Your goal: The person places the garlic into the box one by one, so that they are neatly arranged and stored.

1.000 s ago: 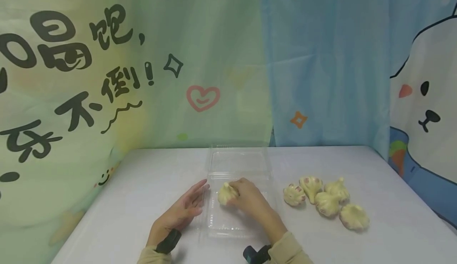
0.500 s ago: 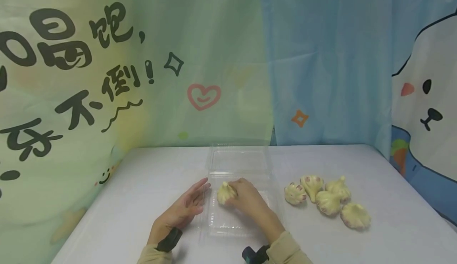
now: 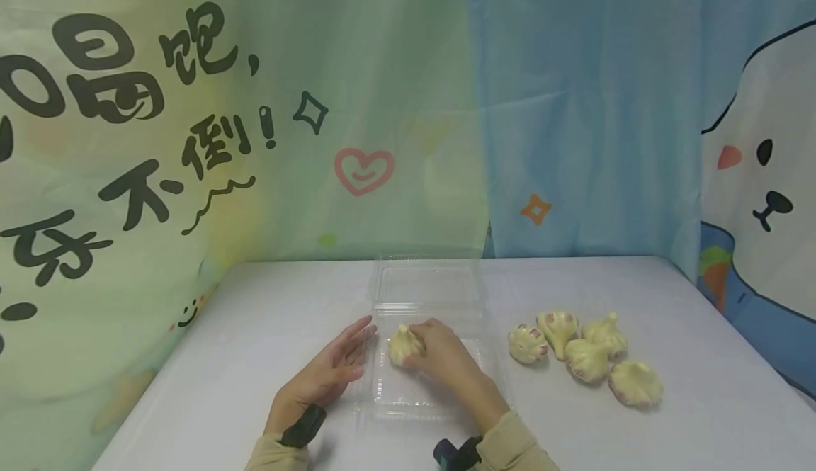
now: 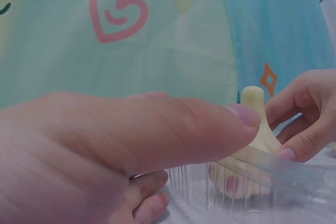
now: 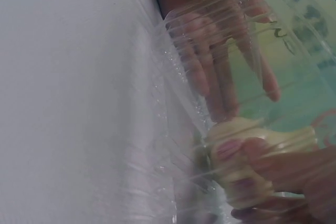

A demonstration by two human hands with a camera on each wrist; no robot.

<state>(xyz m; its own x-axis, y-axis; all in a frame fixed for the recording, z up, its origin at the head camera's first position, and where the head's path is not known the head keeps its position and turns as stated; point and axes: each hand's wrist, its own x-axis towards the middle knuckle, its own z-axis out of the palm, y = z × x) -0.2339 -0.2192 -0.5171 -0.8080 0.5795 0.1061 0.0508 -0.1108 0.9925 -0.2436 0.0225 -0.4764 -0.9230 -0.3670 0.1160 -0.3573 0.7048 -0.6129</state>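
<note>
A pale yellow garlic bulb point(image 3: 403, 347) stands stem up inside a clear plastic clamshell box point(image 3: 408, 411), toward the box's left side. My right hand point(image 3: 449, 358) reaches in from the right and pinches the bulb between thumb and fingers. The left wrist view shows the bulb's stem point(image 4: 253, 98) upright and its base behind the ribbed box wall. Along the outside of the left wall, my left hand point(image 3: 325, 372) lies with fingers extended, right at the rim. Through the plastic, the right wrist view shows the purple-marked bulb point(image 5: 236, 182) under the right thumb.
To the right of the box, several more garlic bulbs point(image 3: 586, 361) lie close together on the white table point(image 3: 255, 329). The box's clear lid point(image 3: 427, 287) is folded back toward the far table edge. A printed curtain point(image 3: 382, 103) hangs behind the table.
The head view has shifted very slightly. Both hands and the garlic bulb in the box keep practically the same places.
</note>
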